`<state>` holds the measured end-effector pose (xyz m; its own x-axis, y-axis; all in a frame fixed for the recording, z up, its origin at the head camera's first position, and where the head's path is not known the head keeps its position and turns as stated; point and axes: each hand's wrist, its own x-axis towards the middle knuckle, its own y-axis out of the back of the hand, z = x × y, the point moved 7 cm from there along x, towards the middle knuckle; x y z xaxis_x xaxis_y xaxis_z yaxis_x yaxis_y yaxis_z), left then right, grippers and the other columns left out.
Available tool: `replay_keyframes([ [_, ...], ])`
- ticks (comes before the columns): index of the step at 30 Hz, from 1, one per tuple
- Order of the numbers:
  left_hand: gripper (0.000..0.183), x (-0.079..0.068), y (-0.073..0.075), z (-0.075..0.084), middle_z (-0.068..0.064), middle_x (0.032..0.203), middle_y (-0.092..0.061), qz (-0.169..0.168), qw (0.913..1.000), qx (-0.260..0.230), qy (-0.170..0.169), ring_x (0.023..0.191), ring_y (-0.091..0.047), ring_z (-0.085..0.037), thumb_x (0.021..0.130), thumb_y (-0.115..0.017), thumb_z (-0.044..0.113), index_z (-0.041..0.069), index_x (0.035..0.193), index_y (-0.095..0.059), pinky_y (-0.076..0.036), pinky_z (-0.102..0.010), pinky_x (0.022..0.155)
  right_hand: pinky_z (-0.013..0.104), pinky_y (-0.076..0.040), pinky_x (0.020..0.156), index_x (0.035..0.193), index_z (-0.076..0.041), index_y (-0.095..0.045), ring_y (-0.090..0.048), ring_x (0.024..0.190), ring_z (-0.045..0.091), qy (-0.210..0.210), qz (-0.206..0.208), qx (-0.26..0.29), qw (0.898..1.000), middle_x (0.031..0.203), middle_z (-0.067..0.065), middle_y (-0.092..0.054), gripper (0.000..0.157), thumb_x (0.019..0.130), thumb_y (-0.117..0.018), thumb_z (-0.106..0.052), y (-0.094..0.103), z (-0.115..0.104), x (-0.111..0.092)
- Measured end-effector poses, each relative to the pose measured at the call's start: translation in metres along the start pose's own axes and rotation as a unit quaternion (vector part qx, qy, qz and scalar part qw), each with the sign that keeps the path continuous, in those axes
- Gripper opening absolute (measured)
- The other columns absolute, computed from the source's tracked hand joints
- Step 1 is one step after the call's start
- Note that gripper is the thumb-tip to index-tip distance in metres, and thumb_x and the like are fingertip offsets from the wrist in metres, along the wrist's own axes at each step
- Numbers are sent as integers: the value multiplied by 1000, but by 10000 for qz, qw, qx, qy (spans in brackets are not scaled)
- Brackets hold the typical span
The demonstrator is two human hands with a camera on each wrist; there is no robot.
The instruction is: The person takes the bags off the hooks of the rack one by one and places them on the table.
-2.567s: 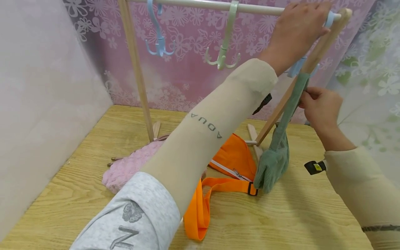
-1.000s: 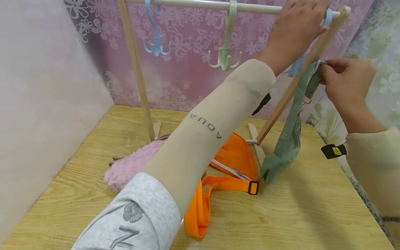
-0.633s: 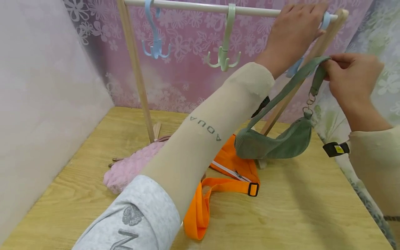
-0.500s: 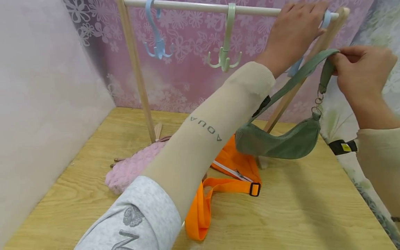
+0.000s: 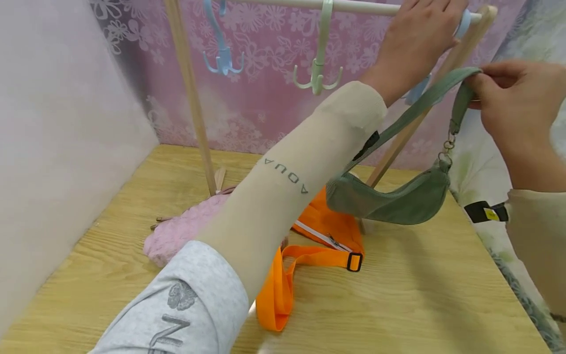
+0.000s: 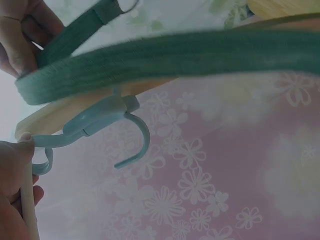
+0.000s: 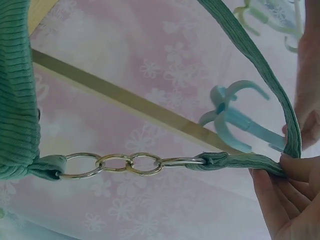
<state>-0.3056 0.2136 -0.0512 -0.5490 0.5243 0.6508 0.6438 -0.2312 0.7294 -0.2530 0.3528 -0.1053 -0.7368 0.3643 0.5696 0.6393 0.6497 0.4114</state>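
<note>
My left hand (image 5: 413, 44) grips the white rail (image 5: 367, 7) at its right end, beside the top loop of a light blue multi-prong hook (image 6: 97, 117). In the left wrist view its thumb lies right at that loop. My right hand (image 5: 523, 105) pinches the strap (image 5: 424, 101) of a green corduroy shoulder bag (image 5: 389, 204). The bag hangs broadside in the air, its metal ring chain (image 7: 120, 162) showing in the right wrist view. The strap passes in front of the hook, whose prongs are partly hidden in the head view.
Another blue hook (image 5: 224, 59) and a pale green hook (image 5: 317, 73) hang along the rail on its wooden frame (image 5: 192, 93). On the wooden table (image 5: 398, 305) lie an orange bag (image 5: 342, 223) with a loose strap and a fluffy pink bag (image 5: 177, 236), partly behind my left arm.
My right hand has moved up and to the right with the strap. The green bag has risen and turned from edge-on to broadside. My left hand has stayed on the rail.
</note>
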Motion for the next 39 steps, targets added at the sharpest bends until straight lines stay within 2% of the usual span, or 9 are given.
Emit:
replay_keyframes([
  [3,51,-1,-4,3,11,140,-37,-144,9998,-35,-104,130,-29,-4,95,-34,46,22,140,-30,-14,-20,108,3,-42,53,109,-9,-67,-56,59,-12,-92,54,192,9998,75,-20,-60,28,85,-62,-21,4,2,-7],
  [6,49,-2,-7,4,11,139,-39,-137,9998,-86,-135,129,-32,-5,95,-34,45,22,138,-33,-18,-20,106,5,-44,53,106,-7,-68,-58,59,-10,-47,130,424,9990,76,-18,-62,26,83,-64,-19,6,0,-12],
  [11,44,-5,-8,1,10,139,-39,140,9998,58,-158,129,-33,-6,98,-31,38,22,139,-34,-18,-21,107,7,-46,53,100,-4,-70,-60,60,-8,128,208,645,9976,75,-15,-64,22,81,-66,-14,6,-9,-17],
  [16,44,-7,-8,0,10,144,-33,79,9995,204,-217,133,-26,-8,101,-25,26,20,144,-23,-10,-28,111,8,-47,54,98,-3,-70,-61,60,-7,224,192,683,9972,74,-14,-65,21,81,-66,-14,7,-14,-23],
  [20,48,-9,-5,-1,4,150,-17,-211,9988,217,-375,138,-12,-14,101,-22,21,22,147,-8,0,-36,111,7,-46,57,101,-4,-70,-61,63,-7,301,235,624,9973,79,-12,-66,23,82,-65,-17,12,-20,-24],
  [24,53,-19,-3,-4,-4,152,-2,-604,9960,20,-665,139,1,-20,101,-22,15,22,147,1,5,-38,110,6,-46,58,102,-6,-69,-61,64,-7,237,262,693,9970,80,-12,-65,24,83,-64,-18,15,-19,-28],
  [30,54,-39,-5,-4,-6,152,-2,-804,9924,-312,-875,139,1,-20,100,-26,21,21,147,1,5,-32,109,7,-47,60,103,-7,-69,-62,66,-6,127,193,981,9949,84,-10,-66,24,82,-65,-18,16,-13,-32],
  [35,59,-58,-5,-1,-5,152,2,-1072,9875,-608,-986,138,5,-17,99,-32,25,26,147,2,3,-30,109,6,-46,63,113,-8,-64,-62,69,-7,-260,-66,971,9949,95,-9,-65,32,83,-63,-22,17,-1,-43],
  [39,63,-75,-4,-7,-1,153,-3,-1138,9832,-1026,-996,138,2,-15,97,-36,33,23,147,0,1,-24,108,5,-46,64,115,-8,-63,-61,68,-8,-384,-216,888,9951,92,-13,-64,34,84,-62,-22,13,2,-52],
])
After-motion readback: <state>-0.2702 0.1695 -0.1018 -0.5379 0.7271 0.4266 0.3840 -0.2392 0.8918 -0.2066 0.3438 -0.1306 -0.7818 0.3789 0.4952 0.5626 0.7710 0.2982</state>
